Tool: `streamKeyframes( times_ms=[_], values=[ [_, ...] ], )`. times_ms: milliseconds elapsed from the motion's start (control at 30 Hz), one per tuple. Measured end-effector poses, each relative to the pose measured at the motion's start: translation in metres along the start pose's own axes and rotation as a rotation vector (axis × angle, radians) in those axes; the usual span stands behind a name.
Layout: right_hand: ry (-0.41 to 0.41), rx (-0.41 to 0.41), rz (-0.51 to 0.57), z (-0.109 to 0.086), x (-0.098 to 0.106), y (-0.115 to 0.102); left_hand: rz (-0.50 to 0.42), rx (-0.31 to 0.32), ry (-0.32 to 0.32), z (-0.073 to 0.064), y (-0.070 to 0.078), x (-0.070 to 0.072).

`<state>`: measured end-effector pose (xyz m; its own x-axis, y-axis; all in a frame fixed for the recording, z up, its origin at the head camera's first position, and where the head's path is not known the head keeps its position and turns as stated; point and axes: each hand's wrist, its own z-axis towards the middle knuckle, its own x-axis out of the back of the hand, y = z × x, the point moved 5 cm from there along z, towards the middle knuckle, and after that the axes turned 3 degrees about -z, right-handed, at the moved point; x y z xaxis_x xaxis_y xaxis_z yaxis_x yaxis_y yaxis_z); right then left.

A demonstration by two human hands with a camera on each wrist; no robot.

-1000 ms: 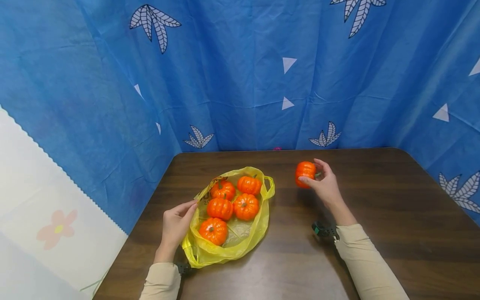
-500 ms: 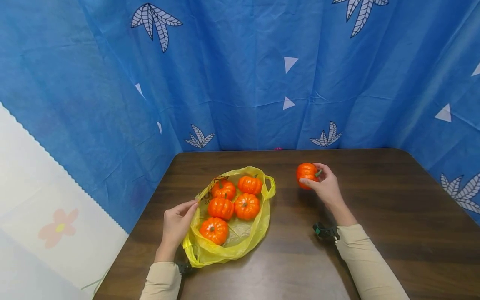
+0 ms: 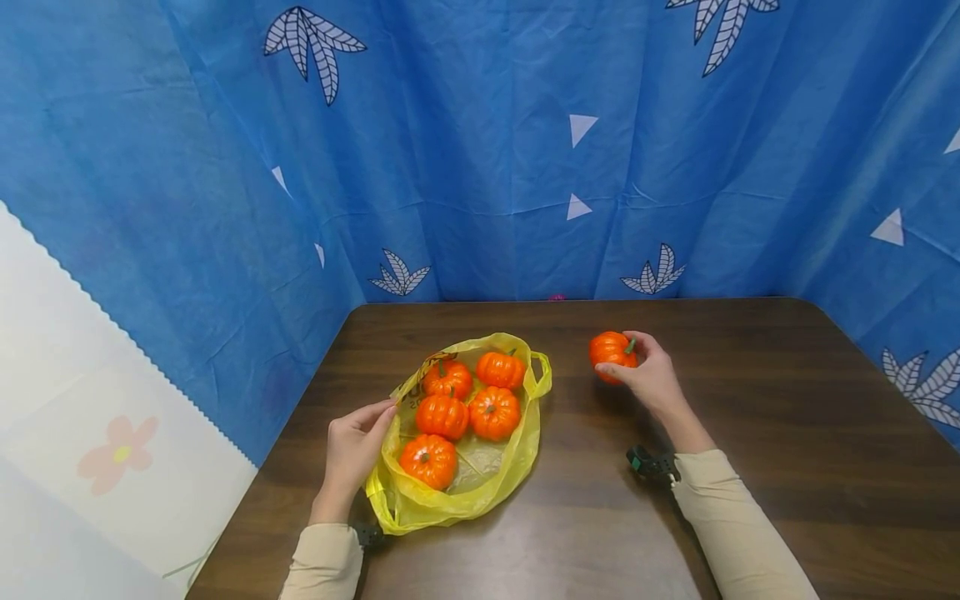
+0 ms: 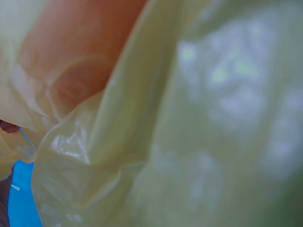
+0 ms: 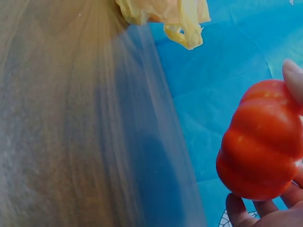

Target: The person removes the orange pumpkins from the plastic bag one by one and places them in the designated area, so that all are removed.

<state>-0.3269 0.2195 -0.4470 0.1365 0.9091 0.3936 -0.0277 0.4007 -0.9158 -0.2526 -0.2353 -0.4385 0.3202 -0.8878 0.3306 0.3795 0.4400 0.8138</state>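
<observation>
A yellow plastic bag (image 3: 487,497) lies open on the table with several small orange pumpkins (image 3: 493,413) inside. At its left rim my left hand (image 3: 354,450) pinches the bag's edge between thumb and fingers. To the right of the bag, my right hand (image 3: 651,377) grips another orange pumpkin (image 3: 609,353) by its sides, its green stem turned toward the palm. In the right wrist view that pumpkin (image 5: 260,142) sits between the thumb and the fingertips. Yellow film (image 4: 123,142) fills most of the left wrist view, and the left fingers are hidden there.
The dark wooden table (image 3: 570,533) ends at a blue patterned curtain (image 3: 480,150) behind and on both sides. A white cloth with a flower print (image 3: 120,454) hangs at the left. One loop handle (image 3: 538,375) of the bag sticks out toward the right.
The pumpkin in my right hand has turned, so its stem now points more upward, and it sits slightly lower. My left hand and the bag stay practically still.
</observation>
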Motion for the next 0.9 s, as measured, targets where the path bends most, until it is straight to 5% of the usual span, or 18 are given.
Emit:
streamKeyframes(
  times_ms=[300, 900],
  values=[
    [-0.01, -0.009, -0.149, 0.001, -0.002, 0.004, -0.022, -0.001, -0.004, 0.001, 0.0, 0.001],
    [-0.019, 0.037, -0.259, 0.003, -0.008, 0.015, -0.03, 0.018, -0.004, 0.001, 0.0, 0.0]
  ],
)
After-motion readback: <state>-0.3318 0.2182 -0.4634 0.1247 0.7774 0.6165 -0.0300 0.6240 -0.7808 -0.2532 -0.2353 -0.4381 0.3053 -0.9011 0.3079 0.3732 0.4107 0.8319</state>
